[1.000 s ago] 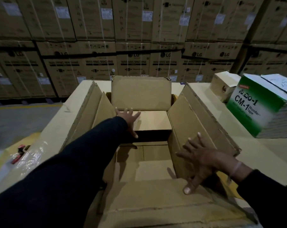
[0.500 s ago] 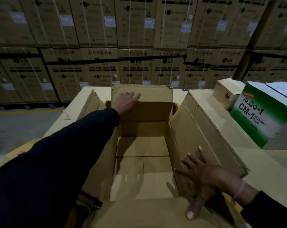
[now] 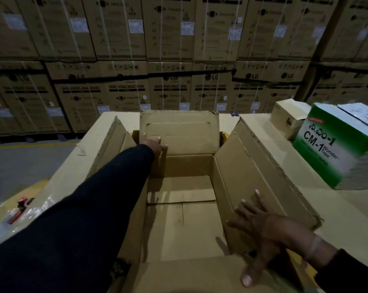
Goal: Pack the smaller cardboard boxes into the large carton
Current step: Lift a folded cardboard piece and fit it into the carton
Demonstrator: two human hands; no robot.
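The large carton (image 3: pixel 180 225) stands open in front of me with all its flaps up and nothing inside. My left hand (image 3: pixel 154 143) reaches across it and presses on the lower left of the upright far flap (image 3: pixel 179 132). My right hand (image 3: pixel 261 227) lies flat with spread fingers against the inside of the right flap (image 3: pixel 261 166), thumb down on the near flap. A small plain cardboard box (image 3: pixel 289 119) sits at the back right. Beside it stands a green and white box (image 3: pixel 337 146) printed CM-1 Wonder Tape.
The carton rests on a broad cardboard-covered surface (image 3: pixel 337 210). A red tool (image 3: pixel 20 209) lies on shiny plastic wrap at the left. Stacked washing-machine cartons (image 3: pixel 170 60) form a wall behind. Grey floor with a yellow line shows at far left.
The far flap, folded down into the carton a second ago, now stands upright. My left hand rose with it and has slid lower on the flap. My right hand stayed on the right flap.
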